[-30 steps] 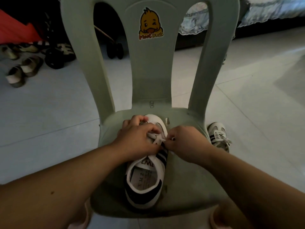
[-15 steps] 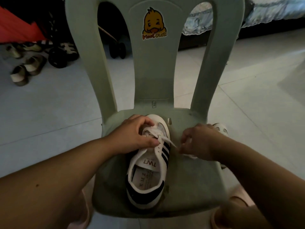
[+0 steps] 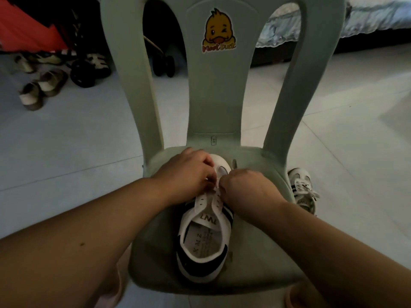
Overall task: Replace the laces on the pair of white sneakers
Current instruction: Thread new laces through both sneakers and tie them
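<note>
White sneakers: 2 (seat sneaker (image 3: 204,241), floor sneaker (image 3: 303,190)). Green chair (image 3: 213,96): 1. Duck sticker (image 3: 219,32): 1.

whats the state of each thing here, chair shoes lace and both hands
chair, upright, duck sticker on the backrest
white sneaker, upright on the seat, toe towards the backrest, upper eyelets empty
lace, threaded only near the toe
left hand, fingers curled, pinches the lace
right hand, fingers curled, pinches the lace
second sneaker, on the floor right of the chair, laced
</note>
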Demonstrator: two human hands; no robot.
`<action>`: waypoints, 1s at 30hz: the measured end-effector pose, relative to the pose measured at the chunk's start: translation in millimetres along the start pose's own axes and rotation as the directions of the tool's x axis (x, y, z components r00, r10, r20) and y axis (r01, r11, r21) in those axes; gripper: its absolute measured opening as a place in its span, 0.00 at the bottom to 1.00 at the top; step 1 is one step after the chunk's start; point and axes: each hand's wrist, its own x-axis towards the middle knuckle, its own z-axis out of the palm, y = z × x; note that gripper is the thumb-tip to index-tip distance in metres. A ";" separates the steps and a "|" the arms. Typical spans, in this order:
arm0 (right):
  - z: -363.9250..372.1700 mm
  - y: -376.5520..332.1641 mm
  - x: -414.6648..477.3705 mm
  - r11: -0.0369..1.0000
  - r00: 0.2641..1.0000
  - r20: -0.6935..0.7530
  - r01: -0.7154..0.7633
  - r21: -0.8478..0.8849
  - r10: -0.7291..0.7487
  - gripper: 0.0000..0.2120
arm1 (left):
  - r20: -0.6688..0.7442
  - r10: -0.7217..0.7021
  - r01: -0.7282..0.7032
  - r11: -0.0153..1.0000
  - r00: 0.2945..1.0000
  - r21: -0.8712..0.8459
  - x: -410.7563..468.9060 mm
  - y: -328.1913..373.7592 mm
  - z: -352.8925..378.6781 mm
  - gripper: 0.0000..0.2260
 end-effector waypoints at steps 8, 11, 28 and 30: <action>-18.7 12.0 -3.9 0.200 0.787 0.583 -0.616 0.762 0.203 0.13 | 0.167 -0.212 0.254 0.919 0.963 -0.302 8.7 3.6 -1.9 0.09; -15.0 17.4 -7.5 0.460 0.860 0.460 -0.509 0.728 0.222 0.11 | 0.159 -0.208 0.245 0.931 0.965 -0.271 5.1 4.6 -4.3 0.04; -5.6 13.3 -3.2 0.229 0.822 0.441 -0.536 0.813 0.360 0.08 | 0.127 -0.276 0.298 0.929 0.953 -0.221 10.2 16.5 2.7 0.07; -6.3 13.0 -2.0 0.019 0.740 0.578 -0.621 0.784 0.345 0.08 | 0.115 -0.273 0.293 0.931 0.955 -0.218 10.5 15.0 0.4 0.07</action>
